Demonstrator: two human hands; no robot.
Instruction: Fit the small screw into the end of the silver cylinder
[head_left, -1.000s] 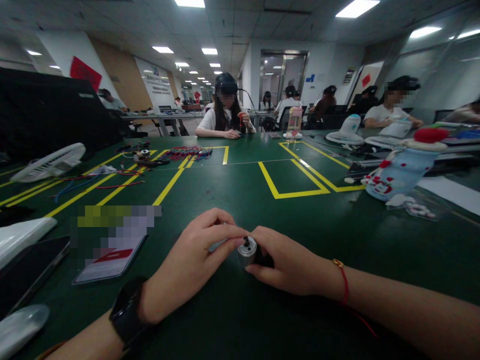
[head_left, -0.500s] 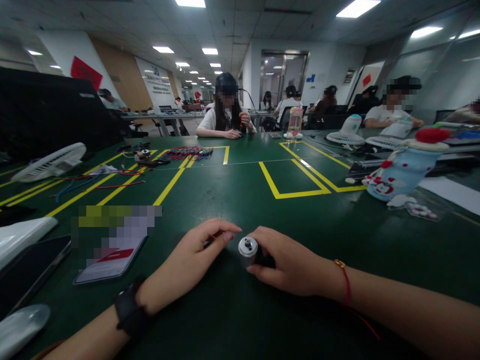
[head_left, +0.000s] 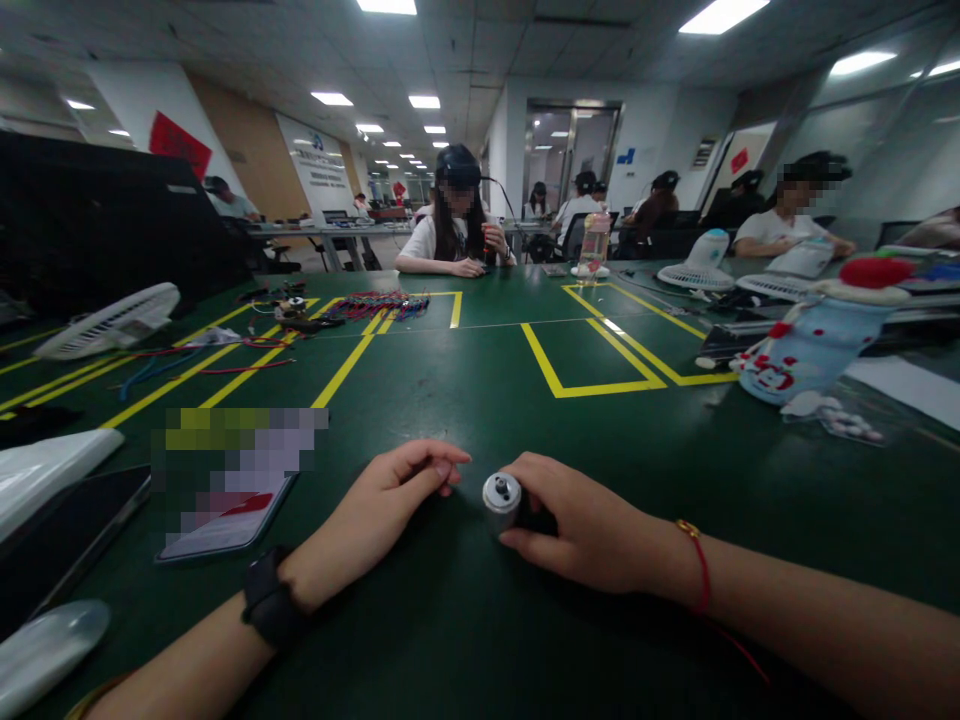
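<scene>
A small silver cylindrical motor (head_left: 502, 508) stands upright on the green table, with a short shaft and dark holes on its top face. My right hand (head_left: 574, 515) grips it from the right side, thumb in front and fingers behind; they hide part of its body. Just left of the motor, my left hand (head_left: 409, 488) hovers low over the table. Its fingers are loosely bent and apart from the motor, and I see nothing in them.
To my left lie a phone-like flat item (head_left: 240, 500), a white mouse (head_left: 52, 650) and a white fan (head_left: 112, 320). Bundled coloured wires (head_left: 386, 306) lie farther back. A blue cup (head_left: 817, 345) stands at right. Across the table sits a person (head_left: 454, 230).
My left hand has drawn slightly left, away from the motor, and its fingers have curled a little more. My right hand keeps its grip. The view has shifted slightly.
</scene>
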